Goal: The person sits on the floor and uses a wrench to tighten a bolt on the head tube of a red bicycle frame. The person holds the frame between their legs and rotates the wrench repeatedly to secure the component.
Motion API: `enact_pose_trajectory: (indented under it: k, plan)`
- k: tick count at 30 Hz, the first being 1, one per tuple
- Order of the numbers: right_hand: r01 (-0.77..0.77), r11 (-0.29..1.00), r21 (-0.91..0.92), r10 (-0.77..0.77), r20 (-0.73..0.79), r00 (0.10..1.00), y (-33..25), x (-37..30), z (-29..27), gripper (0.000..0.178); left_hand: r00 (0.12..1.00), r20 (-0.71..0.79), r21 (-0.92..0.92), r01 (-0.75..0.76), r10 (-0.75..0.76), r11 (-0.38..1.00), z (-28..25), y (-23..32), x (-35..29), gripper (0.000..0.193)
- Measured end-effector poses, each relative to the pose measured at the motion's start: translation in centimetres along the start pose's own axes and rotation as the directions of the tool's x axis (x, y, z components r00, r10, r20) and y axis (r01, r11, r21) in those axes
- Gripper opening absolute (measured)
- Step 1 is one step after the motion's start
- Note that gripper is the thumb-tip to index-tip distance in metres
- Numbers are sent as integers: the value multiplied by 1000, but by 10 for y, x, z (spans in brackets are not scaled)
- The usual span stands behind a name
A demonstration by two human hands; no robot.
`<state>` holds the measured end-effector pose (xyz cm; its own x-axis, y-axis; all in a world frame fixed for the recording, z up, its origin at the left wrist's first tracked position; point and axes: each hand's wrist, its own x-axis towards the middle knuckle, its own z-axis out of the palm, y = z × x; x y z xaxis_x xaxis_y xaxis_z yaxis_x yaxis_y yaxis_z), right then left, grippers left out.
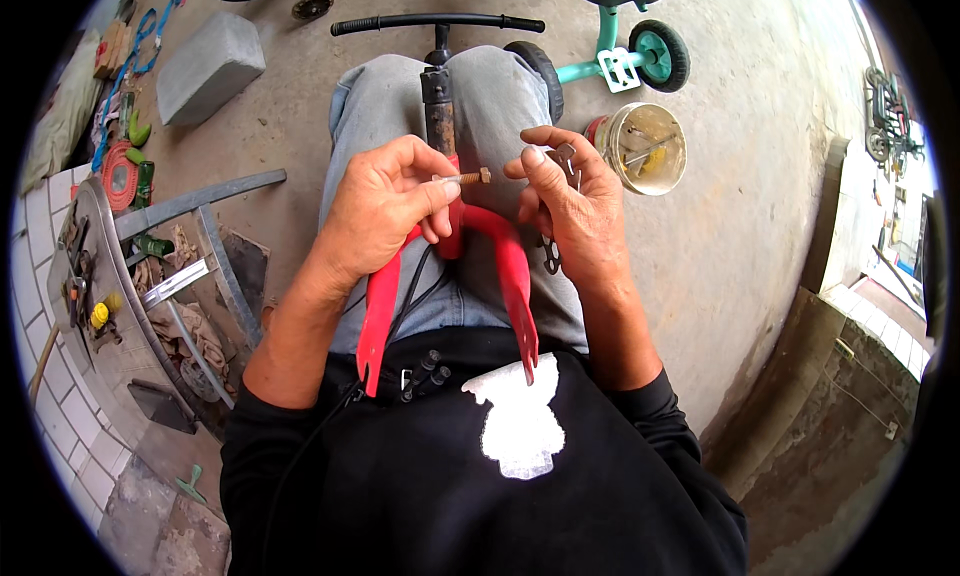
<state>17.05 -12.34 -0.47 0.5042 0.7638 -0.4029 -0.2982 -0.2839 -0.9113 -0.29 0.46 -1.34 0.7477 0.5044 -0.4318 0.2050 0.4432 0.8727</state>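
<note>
A rusty bolt [468,177] is pinched between the thumb and fingers of my left hand [385,201], its head pointing right. My right hand [578,201], just across from it, is closed around a flat dark metal piece [551,256] with holes. One end of that piece shows below the fingers; most of it is hidden by the palm. Under both hands a red fork [511,266] lies along my lap, its two prongs toward my body. Its rusty steering tube [438,116] runs away between my knees to a black handlebar [440,22].
A teal small cycle [605,51] stands far right, near a bucket [652,166] with tools inside. At left are a grey block [210,68], a metal frame [215,246] and a round board [110,306] bearing small tools. A low wall [845,416] rises at right.
</note>
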Motion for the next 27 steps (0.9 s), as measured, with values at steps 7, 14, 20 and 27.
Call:
enact_pose_trajectory:
  k: [7, 14, 20, 27]
  plan:
    - [-99, 995, -9, 98, -39, 994, 5, -5, -1, 41, 972, -163, 299, -114, 169, 947, -6, -10, 2, 6]
    - [-50, 997, -57, 49, -22, 999, 20, -11, 1, 40, 904, -382, 207, -115, 189, 972, -38, -12, 4, 11]
    - [-40, 996, -82, 39, -13, 999, 18, -10, 3, 37, 929, -369, -309, -101, -21, 946, -56, -16, -4, 23]
    - [-110, 992, -66, 107, -51, 993, 13, -8, 8, 35, 877, -480, -400, -240, 21, 885, -104, -7, -26, 17]
